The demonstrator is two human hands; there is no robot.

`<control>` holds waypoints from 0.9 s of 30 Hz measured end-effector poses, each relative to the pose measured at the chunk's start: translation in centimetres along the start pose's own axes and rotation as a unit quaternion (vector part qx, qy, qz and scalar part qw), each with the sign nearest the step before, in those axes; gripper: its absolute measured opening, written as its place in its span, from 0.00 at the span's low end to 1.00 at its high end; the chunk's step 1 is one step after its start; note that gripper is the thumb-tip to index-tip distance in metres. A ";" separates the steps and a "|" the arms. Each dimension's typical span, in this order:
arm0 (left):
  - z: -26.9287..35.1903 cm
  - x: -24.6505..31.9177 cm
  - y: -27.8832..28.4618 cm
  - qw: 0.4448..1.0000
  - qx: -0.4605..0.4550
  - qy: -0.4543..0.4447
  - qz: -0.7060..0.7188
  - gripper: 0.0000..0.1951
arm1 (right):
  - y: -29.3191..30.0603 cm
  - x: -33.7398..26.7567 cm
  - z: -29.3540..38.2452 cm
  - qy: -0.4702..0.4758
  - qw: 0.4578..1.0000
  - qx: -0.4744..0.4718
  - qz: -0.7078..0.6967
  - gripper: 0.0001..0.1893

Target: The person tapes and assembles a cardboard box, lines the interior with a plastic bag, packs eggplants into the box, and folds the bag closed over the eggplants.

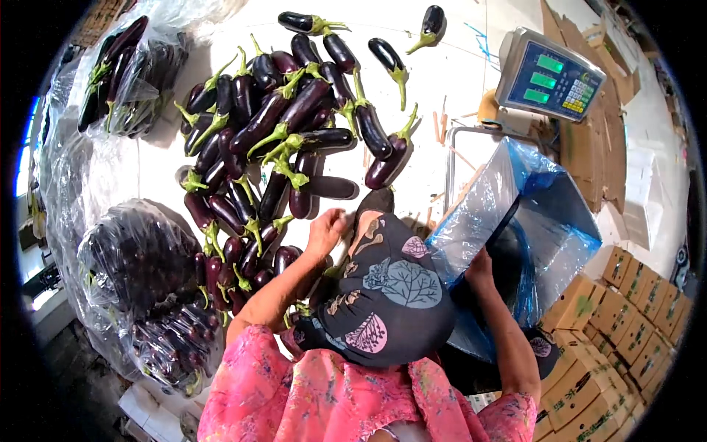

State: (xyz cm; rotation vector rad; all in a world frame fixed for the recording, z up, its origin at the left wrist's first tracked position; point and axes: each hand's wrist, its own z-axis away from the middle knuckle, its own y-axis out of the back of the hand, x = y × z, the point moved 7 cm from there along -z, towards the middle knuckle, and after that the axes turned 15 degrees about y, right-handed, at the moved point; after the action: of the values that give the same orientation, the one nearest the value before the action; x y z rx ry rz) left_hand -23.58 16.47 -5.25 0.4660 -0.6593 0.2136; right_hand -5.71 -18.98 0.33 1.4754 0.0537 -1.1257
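My left hand (pixel 327 232) is beside my raised knee, near the lower edge of a heap of loose purple eggplants (pixel 274 119). Its fingers are curled, and nothing shows in them. A single eggplant (pixel 388 160) with a green stem lies above my knee. To the right, my right hand (pixel 479 269) reaches to the near edge of a blue-tinted clear plastic bag (pixel 558 243) that gapes wide. Its fingers are hidden by the plastic, so their grip cannot be made out. The bag's inside is dark, and its contents are unclear.
A digital scale display (pixel 547 77) stands beyond the bag, above a metal scale platform (pixel 450 166). Plastic-wrapped eggplants (pixel 143 251) lie at left, with another bagged bunch (pixel 157 77) farther up. Cardboard boxes (pixel 624 309) are stacked at lower right. Flattened cardboard (pixel 591 160) lies behind the scale.
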 end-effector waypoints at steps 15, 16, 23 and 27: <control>-10.2 12.7 -5.6 0.834 -0.279 0.203 0.431 0.12 | -1.6 3.2 4.4 -0.179 0.968 -0.075 -0.159 0.40; -7.9 14.4 -4.8 0.845 -0.232 0.150 0.458 0.17 | -1.7 3.5 4.7 -0.236 0.943 -0.093 -0.214 0.41; 5.0 30.7 -2.4 0.925 -0.311 -0.129 0.180 0.34 | 10.8 -4.1 -0.9 -0.311 0.880 0.018 -0.358 0.31; 12.4 37.8 -7.2 0.789 -0.218 -0.569 -0.079 0.36 | 17.1 -10.9 -2.6 -0.168 0.738 0.089 -0.648 0.42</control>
State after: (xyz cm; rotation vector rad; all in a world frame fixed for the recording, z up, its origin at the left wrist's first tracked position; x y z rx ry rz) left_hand 1.41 5.87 24.75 0.1480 -1.8055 -0.4383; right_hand 0.48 -15.72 19.52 1.2776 0.8569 -2.5658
